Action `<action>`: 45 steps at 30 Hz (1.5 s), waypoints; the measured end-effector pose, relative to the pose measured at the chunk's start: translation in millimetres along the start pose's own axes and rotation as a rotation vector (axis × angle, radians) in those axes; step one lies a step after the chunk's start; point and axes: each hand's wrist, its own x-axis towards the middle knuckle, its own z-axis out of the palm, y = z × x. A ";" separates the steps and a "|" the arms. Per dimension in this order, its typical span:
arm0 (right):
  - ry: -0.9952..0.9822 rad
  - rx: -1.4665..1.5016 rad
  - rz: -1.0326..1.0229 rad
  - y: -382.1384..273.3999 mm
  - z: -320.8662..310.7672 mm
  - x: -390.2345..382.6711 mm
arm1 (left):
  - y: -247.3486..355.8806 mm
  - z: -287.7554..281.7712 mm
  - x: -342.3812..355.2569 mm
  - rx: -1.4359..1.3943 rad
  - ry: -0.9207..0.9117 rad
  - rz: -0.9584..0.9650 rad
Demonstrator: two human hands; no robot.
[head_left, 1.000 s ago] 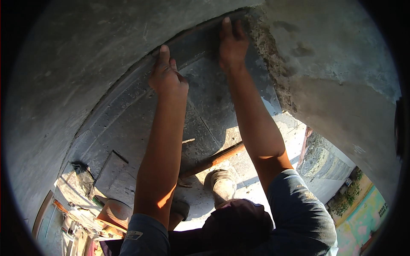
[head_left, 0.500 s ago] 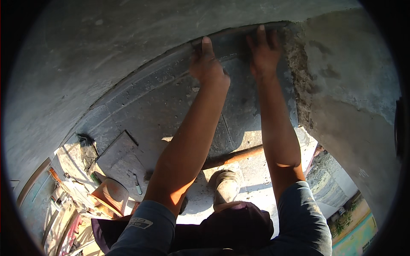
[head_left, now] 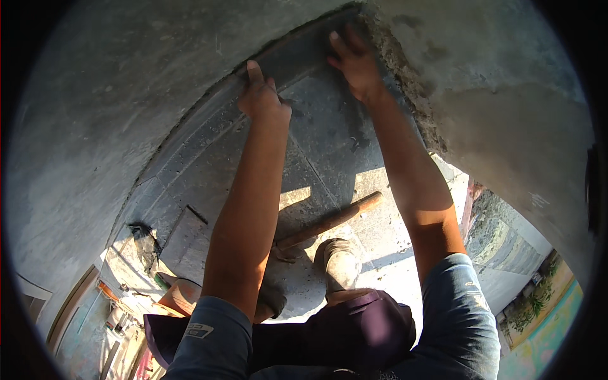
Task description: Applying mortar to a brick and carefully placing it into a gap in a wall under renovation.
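My left hand (head_left: 259, 95) rests against a narrow dark grey strip (head_left: 296, 49) along the foot of the curved-looking concrete wall (head_left: 158, 57); its forefinger is stretched out, the other fingers partly bent and hidden. Further right, my right hand (head_left: 358, 69) lies with fingers spread on the strip near the rough broken corner (head_left: 405, 76). Below my hands are large grey floor tiles (head_left: 313, 145), dusted with debris. A wooden-handled tool (head_left: 348, 212) lies across them, beside my dusty boot (head_left: 342, 266).
At lower left a crumpled dark bag (head_left: 145, 244) lies by a loose slab (head_left: 190, 240), with tools and an orange container (head_left: 180, 294) in sunlight. A plastered wall (head_left: 506, 120) rises on the right, with plants (head_left: 538, 297) beyond its opening at lower right.
Both hands have shifted along the strip as my view swung. My right hand's fingers are more spread than a second ago; the left still touches the strip.
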 end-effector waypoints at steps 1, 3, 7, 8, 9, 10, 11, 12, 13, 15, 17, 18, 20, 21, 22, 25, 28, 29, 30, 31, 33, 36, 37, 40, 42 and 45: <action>-0.021 -0.185 -0.112 1.4 -18.8 -3.9 | -1.6 -8.6 15.1 0.093 -0.056 0.036; 0.072 -0.422 -0.385 3.7 -44.8 -34.8 | 10.1 -19.5 20.3 0.253 -0.145 0.019; -0.112 -0.857 -0.212 -0.9 -65.8 -190.8 | 30.5 -62.2 30.1 0.912 -0.392 0.223; -0.286 -0.922 -0.143 16.5 -68.6 -231.7 | 24.5 -67.3 29.8 1.228 -0.555 0.411; -0.450 -1.069 -0.280 26.5 -58.0 -268.9 | 37.8 -69.5 17.7 1.429 -0.614 0.781; -0.602 -1.043 -0.278 35.8 -46.7 -298.0 | 41.5 -74.0 16.0 1.434 -0.618 0.785; -0.743 -1.058 -0.349 53.7 -39.6 -317.3 | 43.2 -76.1 15.4 1.617 -0.769 0.890; -0.859 -1.082 -0.507 72.5 -32.8 -327.1 | 42.0 -75.8 13.8 1.794 -0.922 1.002; -0.874 -1.084 -0.555 86.8 -20.3 -334.5 | 39.9 -76.6 12.0 1.794 -0.923 1.017; -0.860 -1.127 -0.642 131.0 2.9 -348.8 | 37.7 -72.2 3.9 2.085 -1.064 1.193; -0.864 -1.158 -0.728 139.3 22.7 -351.2 | 39.1 -61.9 -12.3 2.209 -1.047 1.123; -0.928 -1.207 -0.679 135.8 29.7 -352.4 | 39.8 -59.3 -22.0 2.326 -1.049 1.021; -0.982 -1.251 -0.630 140.7 43.4 -359.6 | 45.7 -60.2 -40.5 2.346 -1.048 1.030; -0.914 -1.270 -0.623 153.4 47.3 -365.3 | 47.3 -60.0 -45.8 2.352 -1.067 1.036; -0.851 -1.287 -0.623 154.0 51.3 -367.0 | 55.0 -62.6 -45.1 2.348 -1.058 1.046; -0.788 -1.101 -0.427 149.4 64.5 -372.3 | 84.2 -71.2 -37.8 2.254 -1.108 1.231; -0.898 -1.203 -0.393 37.6 42.6 -339.7 | 119.4 -74.0 -42.1 2.309 -1.065 1.234; -0.900 -1.175 -0.391 7.6 32.8 -332.4 | 129.0 -75.6 -45.6 2.308 -1.103 1.195; -0.890 -1.156 -0.399 -21.0 24.1 -316.9 | 136.0 -73.2 -42.8 2.296 -1.144 1.179; -0.901 -1.081 -0.389 -61.0 17.8 -300.2 | 144.9 -76.3 -39.2 2.277 -1.140 1.195; -0.831 -1.022 -0.374 -140.0 0.9 -281.0 | 153.6 -89.0 -33.3 2.448 -1.241 1.130; -0.539 -1.160 -0.199 -213.7 -14.3 -281.3 | 150.2 -105.0 -3.0 2.522 -1.403 1.301; -0.371 -1.097 -0.068 -227.1 -18.9 -286.4 | 140.7 -106.0 5.8 2.499 -1.416 1.327; -0.017 -1.060 -0.022 -227.7 -42.7 -303.3 | 106.7 -98.6 35.1 2.294 -1.484 1.748; 0.110 -0.777 -0.100 -216.1 -60.9 -322.8 | 78.5 -82.7 50.3 2.019 -1.469 1.978; 0.332 -0.524 -0.012 -211.7 -71.0 -345.3 | 37.9 -57.8 59.9 1.731 -1.469 2.043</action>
